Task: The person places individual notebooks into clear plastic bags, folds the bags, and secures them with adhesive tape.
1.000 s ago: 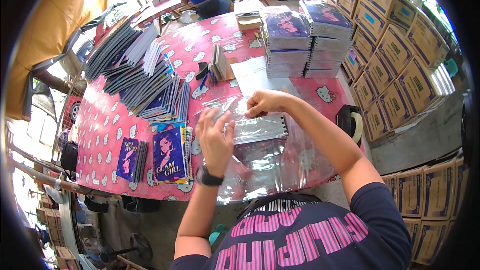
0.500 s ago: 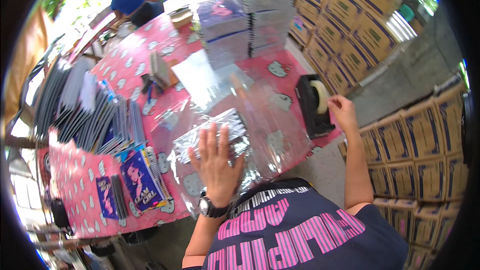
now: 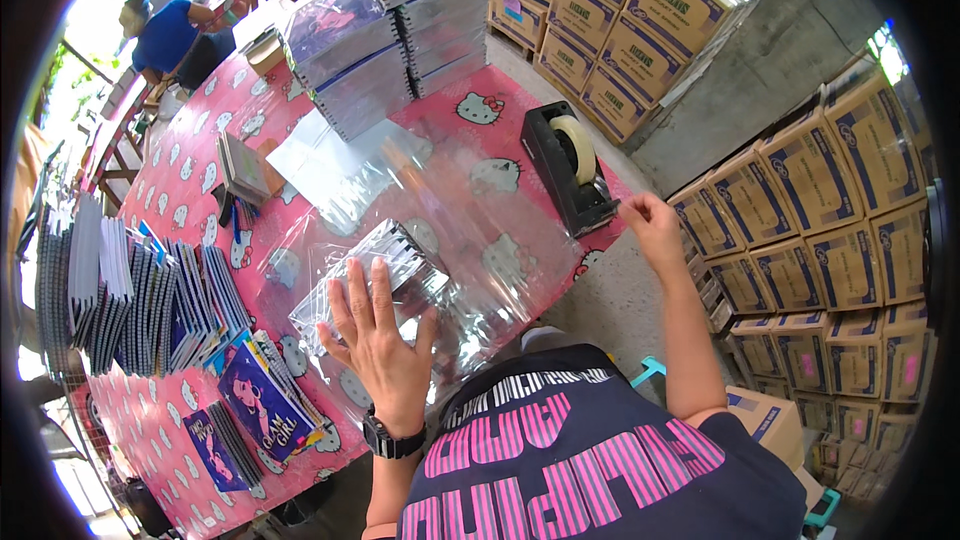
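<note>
My left hand (image 3: 375,360) lies flat, fingers spread, on a bundle of spiral notebooks (image 3: 405,250) covered by clear plastic film (image 3: 470,295). The film spreads over the table past the bundle. At the right edge stands a black tape dispenser (image 3: 560,170) with a roll of tape (image 3: 574,148) in it. My right hand (image 3: 655,230) is closed in a pinch, its fingertips at the dispenser's near end. Whatever is between them is too small or clear to make out.
Tall notebook stacks (image 3: 345,55) stand at the back of the pink table (image 3: 180,220). Rows of spiral notebooks (image 3: 150,290) and purple-covered notebooks (image 3: 265,400) lie at left. Cardboard boxes (image 3: 740,190) are piled at right. Another person (image 3: 170,35) works at the far left.
My right hand has moved from beside the tape roll to the dispenser's near end, still pinched. My left hand stays flat on the bundle. The whole view has shifted and turned.
</note>
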The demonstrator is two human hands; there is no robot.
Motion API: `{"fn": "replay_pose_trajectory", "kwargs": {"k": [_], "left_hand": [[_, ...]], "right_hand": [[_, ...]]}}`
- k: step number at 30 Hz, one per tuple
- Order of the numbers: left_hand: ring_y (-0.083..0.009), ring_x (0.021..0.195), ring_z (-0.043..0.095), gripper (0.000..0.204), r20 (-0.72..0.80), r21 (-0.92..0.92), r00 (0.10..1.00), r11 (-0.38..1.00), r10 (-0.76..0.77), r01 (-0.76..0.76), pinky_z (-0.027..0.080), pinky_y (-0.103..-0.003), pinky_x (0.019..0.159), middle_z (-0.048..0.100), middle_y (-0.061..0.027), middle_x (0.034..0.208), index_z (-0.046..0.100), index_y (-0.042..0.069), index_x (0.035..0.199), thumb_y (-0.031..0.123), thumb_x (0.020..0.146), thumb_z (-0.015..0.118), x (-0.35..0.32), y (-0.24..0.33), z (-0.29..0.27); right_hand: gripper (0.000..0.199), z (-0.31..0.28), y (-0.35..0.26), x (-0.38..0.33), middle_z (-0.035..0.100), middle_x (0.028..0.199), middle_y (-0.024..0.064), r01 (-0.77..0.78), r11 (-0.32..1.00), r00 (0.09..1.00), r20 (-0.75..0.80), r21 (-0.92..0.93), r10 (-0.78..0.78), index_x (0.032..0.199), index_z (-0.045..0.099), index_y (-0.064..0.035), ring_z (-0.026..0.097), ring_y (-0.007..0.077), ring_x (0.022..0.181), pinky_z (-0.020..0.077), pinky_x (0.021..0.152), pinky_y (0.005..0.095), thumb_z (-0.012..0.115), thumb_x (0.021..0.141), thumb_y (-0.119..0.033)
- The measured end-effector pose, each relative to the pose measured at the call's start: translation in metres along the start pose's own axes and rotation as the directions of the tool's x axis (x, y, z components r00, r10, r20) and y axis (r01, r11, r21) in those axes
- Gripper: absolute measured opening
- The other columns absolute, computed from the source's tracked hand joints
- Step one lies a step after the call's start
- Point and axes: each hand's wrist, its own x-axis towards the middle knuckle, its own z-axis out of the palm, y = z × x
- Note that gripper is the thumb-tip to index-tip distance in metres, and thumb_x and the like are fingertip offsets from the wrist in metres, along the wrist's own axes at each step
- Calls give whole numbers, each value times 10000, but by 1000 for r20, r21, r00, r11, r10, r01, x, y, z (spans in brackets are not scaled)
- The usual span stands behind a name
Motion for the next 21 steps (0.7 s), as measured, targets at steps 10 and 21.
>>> {"fn": "replay_pose_trajectory", "kwargs": {"k": [10,21], "left_hand": [[-359,1385,114,820,59,-23,995,997,-78,79,42,-544,1089,271,-5,1492,366,224,1400,295,682,755,-1,5,-9],[-373,1332,211,819,-49,-36,998,998,-48,47,152,-570,1040,341,-3,1439,411,254,1358,376,632,770,-2,4,-10]], "right_hand": [[144,55,-24,-13,511,677,-22,-818,488,371,927,305,43,842,573,-67,403,34,541,317,472,174,625,881,-195],[312,220,-281,93,554,604,10,425,753,-252,864,503,-435,748,608,-9,488,85,569,389,518,267,683,820,-303]]}}
